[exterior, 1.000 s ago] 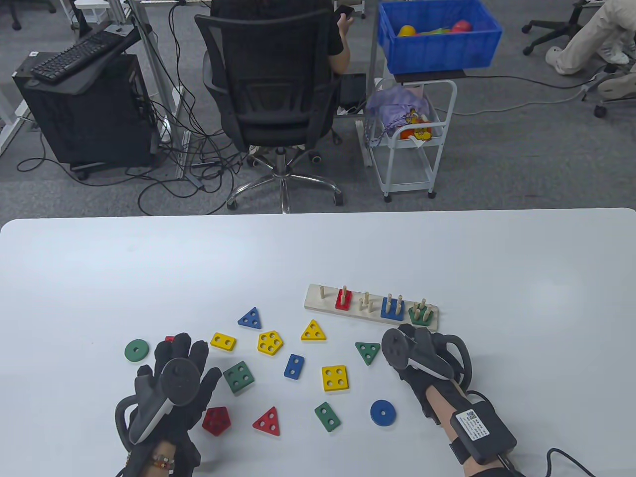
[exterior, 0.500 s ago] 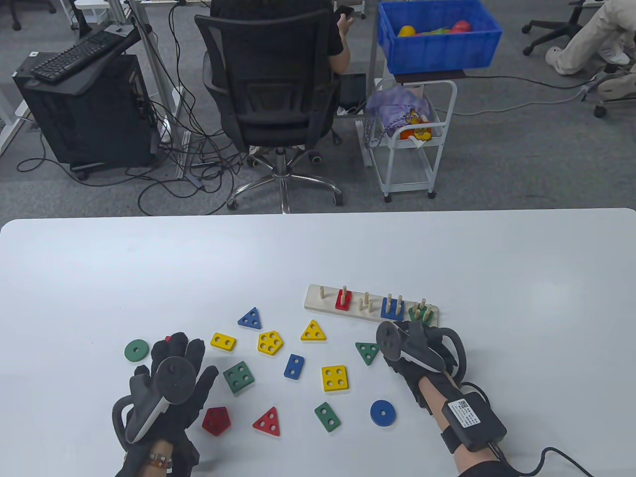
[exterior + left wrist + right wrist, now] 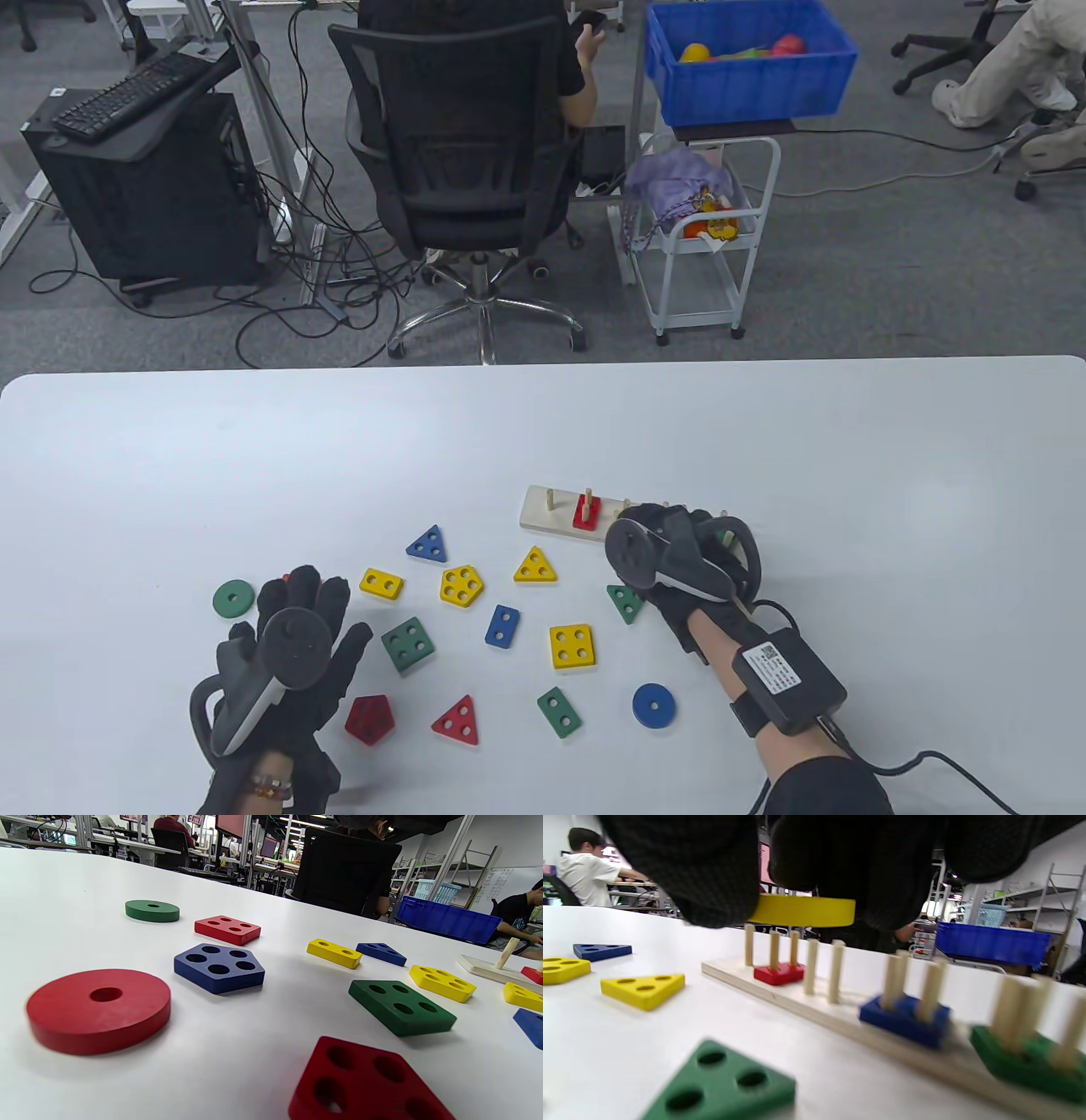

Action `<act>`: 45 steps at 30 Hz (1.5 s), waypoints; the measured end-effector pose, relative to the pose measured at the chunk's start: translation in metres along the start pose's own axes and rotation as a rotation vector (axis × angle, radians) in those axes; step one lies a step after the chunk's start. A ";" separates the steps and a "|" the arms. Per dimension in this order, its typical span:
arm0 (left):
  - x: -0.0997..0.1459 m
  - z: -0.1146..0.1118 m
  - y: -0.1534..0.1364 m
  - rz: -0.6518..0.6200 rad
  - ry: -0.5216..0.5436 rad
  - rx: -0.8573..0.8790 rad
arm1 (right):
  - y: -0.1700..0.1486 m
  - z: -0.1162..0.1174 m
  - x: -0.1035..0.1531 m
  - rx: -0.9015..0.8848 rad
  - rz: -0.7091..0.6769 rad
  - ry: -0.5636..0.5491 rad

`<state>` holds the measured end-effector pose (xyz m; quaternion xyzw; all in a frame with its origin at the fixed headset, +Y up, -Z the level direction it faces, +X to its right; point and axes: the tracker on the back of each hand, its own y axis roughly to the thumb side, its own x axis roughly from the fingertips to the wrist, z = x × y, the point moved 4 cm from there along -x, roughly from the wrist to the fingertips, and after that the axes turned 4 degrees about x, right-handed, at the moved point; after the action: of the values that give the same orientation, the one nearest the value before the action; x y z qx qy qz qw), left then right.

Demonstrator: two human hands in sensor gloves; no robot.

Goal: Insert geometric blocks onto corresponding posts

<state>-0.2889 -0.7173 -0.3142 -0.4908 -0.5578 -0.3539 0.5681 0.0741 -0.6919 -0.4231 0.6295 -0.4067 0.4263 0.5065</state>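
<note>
— What can't you make out from above?

— My right hand [image 3: 679, 560] and its tracker cover most of the peg board [image 3: 551, 514], which lies nearer the tabletop's near edge than its far one and right of the middle. Only the board's left end, one bare post and the red block [image 3: 585, 510] on its posts show there. The blue block [image 3: 903, 1018] and the green block [image 3: 1026, 1060] seated on the board appear only in the right wrist view, and blurred.

— Is that hand holding anything?

— Yes, my fingers [image 3: 712, 870] are curled round a yellow disc [image 3: 801, 910], held above the posts at the board's left part. Its hole is hidden.

— And your left hand?

— My left hand [image 3: 297, 645] lies flat toward the near left corner, fingers spread and straight, gripping nothing. It hides a red disc [image 3: 99, 1010] and a blue pentagon [image 3: 219, 967], which only the left wrist view shows.

— What has changed in the last second?

— My right hand has moved left along the board, from its right end; it now also overlaps the green triangle [image 3: 624, 601]. The left hand has barely shifted.
</note>
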 end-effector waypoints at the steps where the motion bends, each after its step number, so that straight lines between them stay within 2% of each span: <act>1: 0.000 0.000 0.000 -0.002 0.001 -0.001 | 0.006 -0.002 -0.006 0.015 -0.014 0.002; 8: 0.001 0.000 0.001 0.000 -0.002 -0.007 | 0.049 -0.003 -0.059 0.077 -0.027 0.014; 13: 0.001 0.000 0.002 -0.004 0.003 -0.006 | 0.060 0.006 -0.086 0.051 0.005 -0.005; 17: 0.001 0.000 0.002 -0.001 -0.001 -0.006 | 0.059 0.011 -0.097 0.018 0.035 -0.014; 27: 0.001 0.000 0.001 0.010 -0.003 -0.010 | 0.057 0.022 -0.100 -0.026 0.045 -0.005; 30: 0.002 0.001 0.001 0.009 -0.002 -0.013 | 0.058 0.026 -0.097 -0.039 0.031 0.044; 34: 0.001 0.001 0.000 0.009 -0.001 -0.011 | 0.054 0.017 -0.081 -0.016 -0.010 0.017; 40: 0.001 0.000 0.001 0.013 -0.013 -0.015 | 0.036 0.007 -0.033 0.008 -0.064 0.029; 45: 0.001 -0.002 0.003 0.002 -0.020 -0.018 | 0.012 0.024 0.010 -0.002 -0.030 0.122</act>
<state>-0.2854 -0.7178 -0.3138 -0.5000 -0.5595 -0.3535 0.5585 0.0692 -0.7181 -0.4127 0.6077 -0.3663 0.4558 0.5373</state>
